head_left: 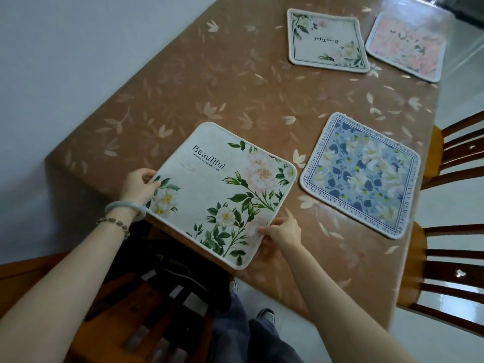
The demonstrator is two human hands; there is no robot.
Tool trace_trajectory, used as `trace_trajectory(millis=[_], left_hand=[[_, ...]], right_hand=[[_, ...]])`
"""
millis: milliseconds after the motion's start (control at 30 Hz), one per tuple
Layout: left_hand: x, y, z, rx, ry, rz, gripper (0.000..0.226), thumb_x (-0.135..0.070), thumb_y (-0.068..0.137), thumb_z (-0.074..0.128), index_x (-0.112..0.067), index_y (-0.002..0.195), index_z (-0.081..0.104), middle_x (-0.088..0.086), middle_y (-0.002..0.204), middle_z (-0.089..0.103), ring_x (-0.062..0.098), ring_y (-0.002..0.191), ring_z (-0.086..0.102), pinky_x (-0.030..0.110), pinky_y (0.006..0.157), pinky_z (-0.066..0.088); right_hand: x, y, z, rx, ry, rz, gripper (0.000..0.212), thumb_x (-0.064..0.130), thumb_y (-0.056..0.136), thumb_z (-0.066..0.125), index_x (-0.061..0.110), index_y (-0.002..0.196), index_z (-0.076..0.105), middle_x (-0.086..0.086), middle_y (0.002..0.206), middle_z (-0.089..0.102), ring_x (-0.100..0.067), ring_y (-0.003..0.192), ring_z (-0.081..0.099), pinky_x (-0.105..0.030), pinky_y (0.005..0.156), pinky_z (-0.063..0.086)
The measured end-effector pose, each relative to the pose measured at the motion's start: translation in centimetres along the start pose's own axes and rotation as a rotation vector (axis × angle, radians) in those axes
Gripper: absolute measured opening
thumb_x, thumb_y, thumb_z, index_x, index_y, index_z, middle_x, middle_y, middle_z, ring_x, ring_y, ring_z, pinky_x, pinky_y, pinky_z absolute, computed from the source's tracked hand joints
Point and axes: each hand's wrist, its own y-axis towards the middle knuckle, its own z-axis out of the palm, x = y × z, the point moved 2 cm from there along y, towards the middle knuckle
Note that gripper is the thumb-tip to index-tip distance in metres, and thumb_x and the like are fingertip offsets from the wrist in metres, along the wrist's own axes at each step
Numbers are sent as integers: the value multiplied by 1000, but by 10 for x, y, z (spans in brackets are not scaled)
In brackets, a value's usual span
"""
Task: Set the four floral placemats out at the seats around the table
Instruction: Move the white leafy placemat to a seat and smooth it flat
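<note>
L hand, R hand on placemat

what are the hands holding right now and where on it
The cream Beautiful placemat is held by both: the left hand pinches its left edge, the right hand its right edge, both toward the near end.

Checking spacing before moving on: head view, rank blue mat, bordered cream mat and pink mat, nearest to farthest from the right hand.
From the right hand, on the near mat:
1. Blue mat, just to its right.
2. Bordered cream mat, far end.
3. Pink mat, far right corner.
</note>
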Motion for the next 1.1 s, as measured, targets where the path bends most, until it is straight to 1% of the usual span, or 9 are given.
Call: trace_trajectory(millis=[100,233,367,400,467,533,700,867,1100], left_hand=[[4,-3,-1,-29,-34,38,17,-9,83,70,-16,96,62,0,92,64,18,85,59,32,73,45],[7,-3,-4,-43,-72,11,25,-8,79,75,-10,101,63,5,93,64,21,86,59,36,76,49],[9,-2,-4,-20,17,13,19,-9,80,74,-8,98,66,7,93,66,22,86,60,38,78,52],[9,-2,-4,-19,31,18,20,-10,81,74,-7,99,67,7,93,67,22,86,60,38,78,52],[9,-2,-3,-22,39,27,22,-12,81,74,-7,102,68,6,93,67,20,85,60,35,76,50],[8,-4,-3,-30,42,36,25,-13,81,74,-8,105,68,4,91,65,18,83,59,32,73,48],[6,-8,-2,-47,48,105,30,-8,80,74,-8,109,68,7,96,67,21,86,60,35,75,50],[2,-7,-2,-36,160,149,26,-11,81,73,-8,106,72,13,99,69,20,81,59,32,74,49],[0,-6,-3,-30,187,126,23,-10,78,76,-8,101,73,6,84,68,20,80,60,29,72,47]], right_hand=[[-2,0,3,18,-23,2,14,10,68,83,11,64,69,0,66,67,-13,56,67,-36,65,61],[-1,-2,4,-30,-122,-53,12,13,70,76,11,66,65,-2,69,68,-16,65,66,-28,58,56],[-2,-5,6,-103,-97,-115,18,12,71,70,10,85,59,16,70,40,-3,63,46,-21,56,44],[-3,-5,6,-121,-74,-124,19,13,73,69,10,88,57,17,73,39,-3,65,46,-22,59,46],[-3,-7,7,-146,-25,-136,19,19,77,65,13,89,52,10,81,52,-12,75,53,-30,70,50],[-2,-8,6,-174,-4,-137,17,20,79,62,16,91,51,4,87,56,-17,82,55,-31,72,46],[2,-6,7,-199,-23,-158,12,10,80,57,10,92,54,-4,91,59,-23,83,57,-32,69,47],[1,-3,11,-217,-81,-212,6,11,90,49,6,93,52,-12,93,62,-28,84,59,-37,70,48],[1,-4,14,-216,-104,-226,13,-4,81,50,6,89,49,-11,87,59,-24,75,53,-30,62,38]])
